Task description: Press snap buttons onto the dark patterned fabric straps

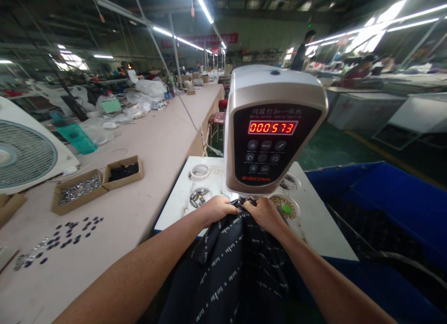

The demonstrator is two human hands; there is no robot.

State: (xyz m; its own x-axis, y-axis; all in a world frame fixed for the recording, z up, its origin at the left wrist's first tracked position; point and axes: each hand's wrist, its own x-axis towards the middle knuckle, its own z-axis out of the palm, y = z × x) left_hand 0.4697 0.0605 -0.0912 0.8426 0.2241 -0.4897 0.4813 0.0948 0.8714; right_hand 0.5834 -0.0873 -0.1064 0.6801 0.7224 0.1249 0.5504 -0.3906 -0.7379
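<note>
The only view looks forward and down from the wearer's head, close above black, white-lettered fabric (pixel 223 254), facing a bulky white-and-black machine (pixel 274 147). It reaches far along the long beige tabletop (pixel 164 147).
</note>
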